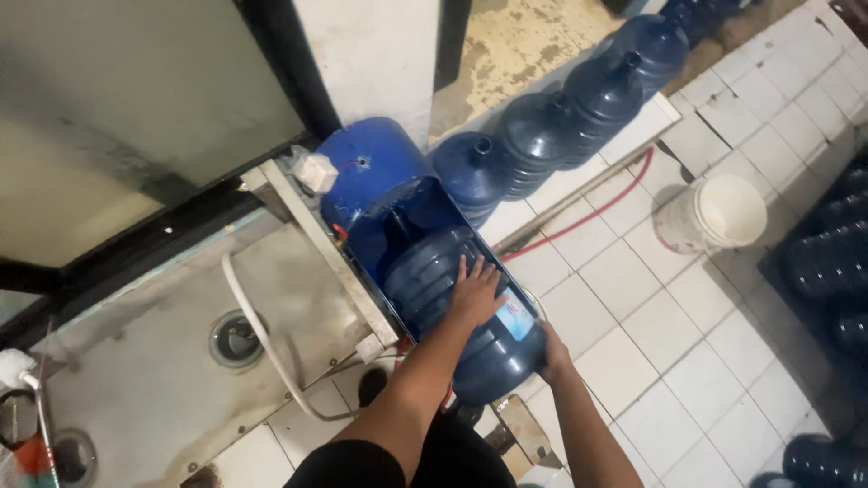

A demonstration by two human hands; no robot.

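Note:
A large dark blue water jug [434, 271] lies on its side, its neck end pushed into a blue drum-shaped housing [375, 176] with a cut-open side. My left hand [476, 291] rests flat on top of the jug, fingers spread. My right hand [551, 354] holds the jug's bottom end at the lower right. A pale label [515, 316] shows on the jug between the two hands.
A row of blue jugs [579, 104] stands along the wall behind the housing. A white bucket [714, 215] sits on the tiled floor [651, 361], a red hose [588, 217] runs past it. More jugs [832, 262] are at right. A concrete basin with a drain [235, 339] and white hose [262, 348] lies left.

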